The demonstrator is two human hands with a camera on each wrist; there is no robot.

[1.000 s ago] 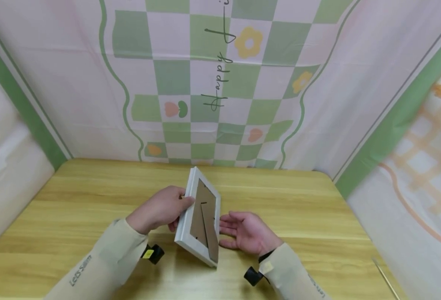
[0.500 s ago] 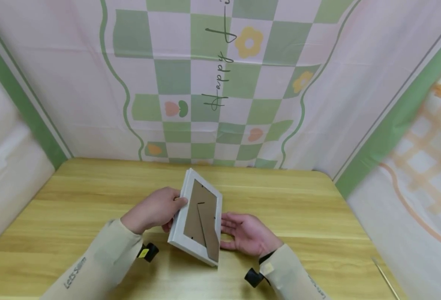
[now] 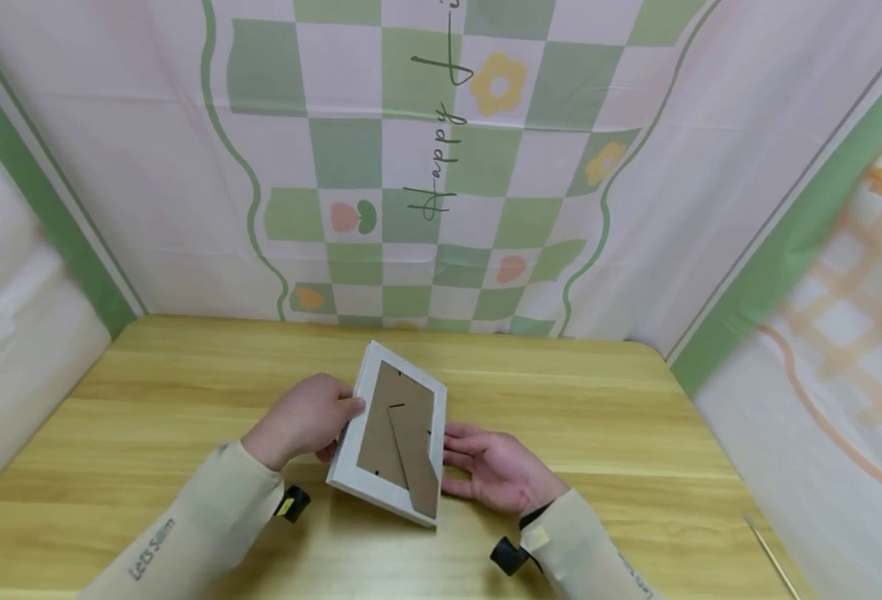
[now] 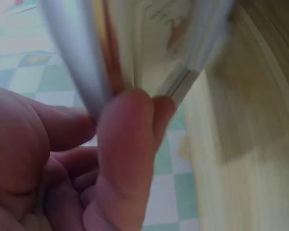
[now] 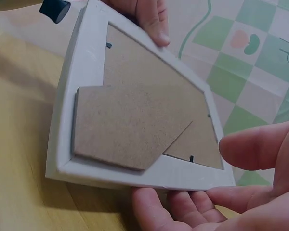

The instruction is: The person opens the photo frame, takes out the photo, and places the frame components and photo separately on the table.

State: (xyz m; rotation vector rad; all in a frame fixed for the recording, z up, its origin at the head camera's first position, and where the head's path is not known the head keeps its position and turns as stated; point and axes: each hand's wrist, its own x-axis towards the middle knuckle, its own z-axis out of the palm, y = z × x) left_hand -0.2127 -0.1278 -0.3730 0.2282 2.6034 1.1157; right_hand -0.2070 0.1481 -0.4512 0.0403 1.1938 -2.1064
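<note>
Beige sleeves (image 3: pixel 204 508) are worn, printed with dark lettering (image 3: pixel 152 548) (cropped on the right); at each wrist a black camera (image 3: pixel 508 556) is carried, the left marked by a yellow label (image 3: pixel 286 506).

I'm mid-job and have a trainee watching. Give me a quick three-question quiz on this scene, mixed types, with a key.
1. True or false: the picture frame is lying flat on the table.

2. Which side of the picture frame faces the head camera?
A: the glass front
B: the brown back
C: one narrow edge only

3. Short answer: what lies along the table's right edge in the head view?

Key:
1. False; the left grip holds it tilted.
2. B.
3. A thin, pale rod; its use can't be told.
</note>
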